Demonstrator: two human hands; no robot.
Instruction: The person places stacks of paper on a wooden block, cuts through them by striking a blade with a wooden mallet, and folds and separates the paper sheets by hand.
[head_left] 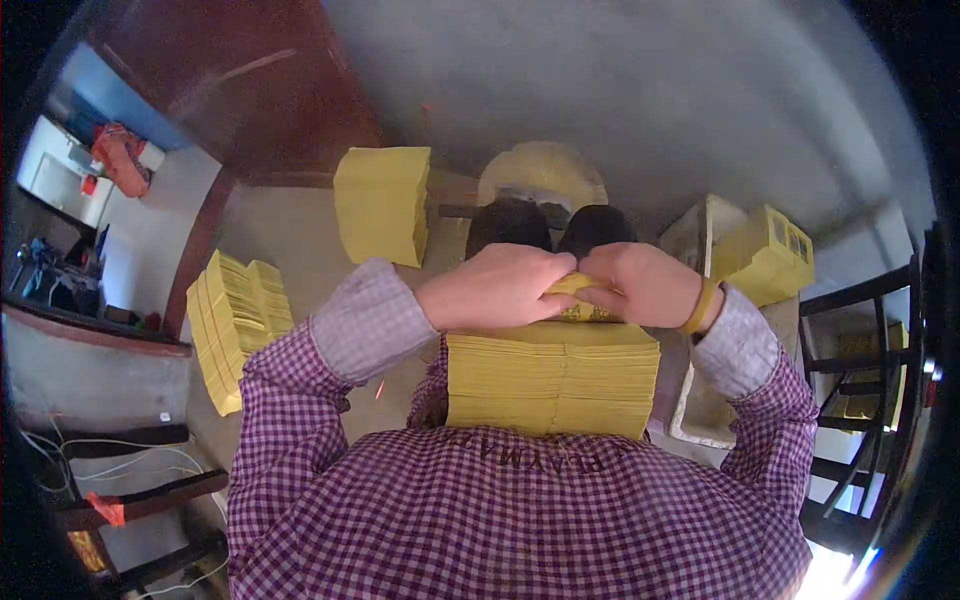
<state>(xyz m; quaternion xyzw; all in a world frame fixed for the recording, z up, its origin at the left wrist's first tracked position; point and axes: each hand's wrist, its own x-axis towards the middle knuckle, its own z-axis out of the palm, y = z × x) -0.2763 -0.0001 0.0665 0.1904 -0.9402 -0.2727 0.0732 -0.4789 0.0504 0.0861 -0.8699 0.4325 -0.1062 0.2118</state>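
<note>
A thick stack of yellow paper (pixel 553 385) rests against my body, its layered edges facing me. Above its far end, my left hand (pixel 500 287) and my right hand (pixel 643 284) come together, fingers bent and thumbs pointing inward. Between them shows a small part of a yellow paper sheet (pixel 572 284), pinched by both hands. Dark printed marks show on the yellow surface just below the fingers. My fingers hide most of the held sheet. A yellow band circles my right wrist.
Another yellow paper stack (pixel 382 205) stands on the floor ahead, and tied bundles (pixel 235 325) lie at the left. On the right, a yellow block (pixel 770 255) sits over a pale trough (pixel 700 410). A dark chair (pixel 860 385) stands far right, with cables (pixel 130 450) lower left.
</note>
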